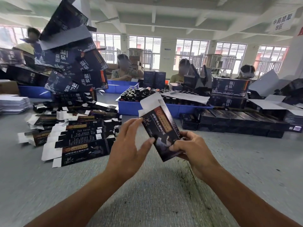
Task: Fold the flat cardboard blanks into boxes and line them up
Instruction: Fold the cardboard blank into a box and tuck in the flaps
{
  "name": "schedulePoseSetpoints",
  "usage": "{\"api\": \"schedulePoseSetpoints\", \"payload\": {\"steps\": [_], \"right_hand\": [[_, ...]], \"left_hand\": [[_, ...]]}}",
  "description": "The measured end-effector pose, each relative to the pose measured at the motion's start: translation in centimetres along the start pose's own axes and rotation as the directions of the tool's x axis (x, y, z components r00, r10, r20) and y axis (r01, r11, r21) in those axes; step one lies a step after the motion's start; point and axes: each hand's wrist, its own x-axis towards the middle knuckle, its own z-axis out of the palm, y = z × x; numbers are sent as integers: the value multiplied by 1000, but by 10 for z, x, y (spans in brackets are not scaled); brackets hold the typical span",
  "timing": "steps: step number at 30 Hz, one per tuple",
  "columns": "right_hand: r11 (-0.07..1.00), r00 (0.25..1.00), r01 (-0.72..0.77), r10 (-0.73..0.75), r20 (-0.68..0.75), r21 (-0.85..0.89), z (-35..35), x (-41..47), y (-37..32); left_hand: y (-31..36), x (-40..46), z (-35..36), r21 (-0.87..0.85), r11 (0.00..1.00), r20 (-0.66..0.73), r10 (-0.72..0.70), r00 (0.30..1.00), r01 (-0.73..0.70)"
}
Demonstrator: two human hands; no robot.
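A dark printed cardboard blank [161, 128] with white flaps at its top is held up over the grey table, tilted to the left. My right hand [193, 149] grips its lower end, thumb on the front face. My left hand [129, 145] is beside its left edge with fingers straight, thumb and fingertips touching that edge. A spread pile of flat blanks [78, 135] lies on the table to the left. A row of folded dark boxes [232, 122] lies side by side on the right.
A blue crate of dark bottles [147, 108] stands behind the blank. A tall leaning stack of larger printed cartons [73, 63] rises at the back left. White sheets [13, 103] lie at the far left. Several people sit across the table.
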Motion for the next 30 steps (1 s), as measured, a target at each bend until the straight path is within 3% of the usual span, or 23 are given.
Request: {"api": "schedulePoseSetpoints", "payload": {"steps": [2,5,9,13,17,23,30], "right_hand": [[999,996,-41,41,83,8,2,0,4],[992,975,-74,94,202,-103,6,-3,6],[977,977,-17,61,205,-212,7,-8,1],[994,993,99,-97,65,-40,1,-5,-7],[992,992,126,-127,27,14,-1,-2,-7],[985,984,174,-174,48,-6,0,-3,-6],[949,953,301,-295,67,-94,4,-6,-6]], "left_hand": [[1,6,-5,-281,928,76,-231,970,243],[-3,13,-8,-513,766,214,-324,921,389],[-5,13,-9,-565,728,262,-287,921,388],[-4,11,-8,-549,726,347,-253,903,414],[-6,11,-7,-500,731,415,-269,869,465],[-3,11,-9,-630,680,317,-216,924,375],[4,7,-10,-534,830,184,-70,980,160]]}}
